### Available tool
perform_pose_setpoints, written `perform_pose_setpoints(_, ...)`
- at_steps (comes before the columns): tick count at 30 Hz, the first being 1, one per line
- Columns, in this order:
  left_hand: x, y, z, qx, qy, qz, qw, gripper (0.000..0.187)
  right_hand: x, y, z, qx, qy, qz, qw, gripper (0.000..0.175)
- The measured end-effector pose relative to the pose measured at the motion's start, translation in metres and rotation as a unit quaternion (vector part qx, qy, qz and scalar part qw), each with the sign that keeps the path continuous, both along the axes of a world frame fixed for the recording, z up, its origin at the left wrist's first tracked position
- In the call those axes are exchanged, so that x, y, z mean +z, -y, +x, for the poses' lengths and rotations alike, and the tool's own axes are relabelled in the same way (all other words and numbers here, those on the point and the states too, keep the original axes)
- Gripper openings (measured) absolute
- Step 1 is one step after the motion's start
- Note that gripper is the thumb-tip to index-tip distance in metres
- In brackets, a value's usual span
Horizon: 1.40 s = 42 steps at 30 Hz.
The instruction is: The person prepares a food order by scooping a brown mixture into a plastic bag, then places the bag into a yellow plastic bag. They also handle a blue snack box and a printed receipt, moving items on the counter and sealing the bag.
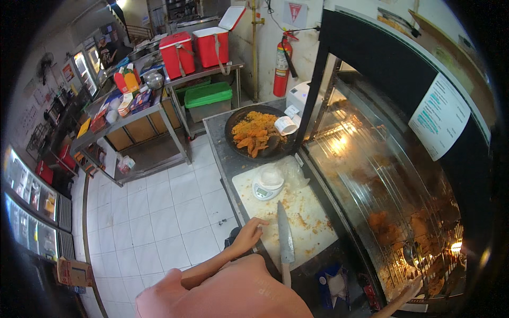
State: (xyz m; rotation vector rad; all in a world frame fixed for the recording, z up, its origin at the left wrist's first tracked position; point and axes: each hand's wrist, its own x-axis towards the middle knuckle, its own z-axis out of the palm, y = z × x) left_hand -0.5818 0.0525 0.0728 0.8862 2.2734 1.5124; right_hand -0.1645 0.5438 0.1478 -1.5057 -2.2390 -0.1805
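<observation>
My left hand [250, 233] hovers by the near left edge of a white cutting board [249, 177], fingers loosely bent and nothing in them. On the board lies a large kitchen knife [285, 234], its wooden handle toward me. Behind it stands a small digital scale [265, 192] bearing a clear plastic container [272, 176]; a clear plastic bag [295, 173] lies beside it. My right hand [409, 284] reaches into a lit glass food warmer [360, 159], near a dark metallic utensil [409, 254] and pieces of fried food [383, 228]. Glare and glass blur its grip.
A round black pan [234, 145] of fried pieces and yellow crumbs sits beyond the board, with a paper roll [285, 125] at its rim. A blue packet [334, 288] lies nearby. A fire extinguisher [282, 67] hangs on the wall. Left are white floor tiles [159, 222] and a steel table [119, 123].
</observation>
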Motion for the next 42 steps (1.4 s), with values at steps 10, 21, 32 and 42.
perform_pose_setpoints(10,0.008,0.026,0.009,0.056,0.061,0.031,0.996,0.024,-0.005,0.017,0.006,0.018,0.034,0.048,0.998,0.020)
perform_pose_setpoints(21,-0.003,0.060,0.005,0.103,-0.014,0.049,0.993,0.026,0.013,0.091,-0.022,0.151,0.025,0.277,0.949,0.019)
perform_pose_setpoints(32,-0.024,0.106,-0.002,0.159,0.051,-0.025,0.986,0.022,0.020,0.117,-0.043,0.207,0.031,0.338,0.918,0.020)
perform_pose_setpoints(42,-0.021,0.091,-0.013,0.126,0.081,-0.011,0.989,0.021,0.007,0.076,0.034,0.196,0.084,0.464,0.859,0.021)
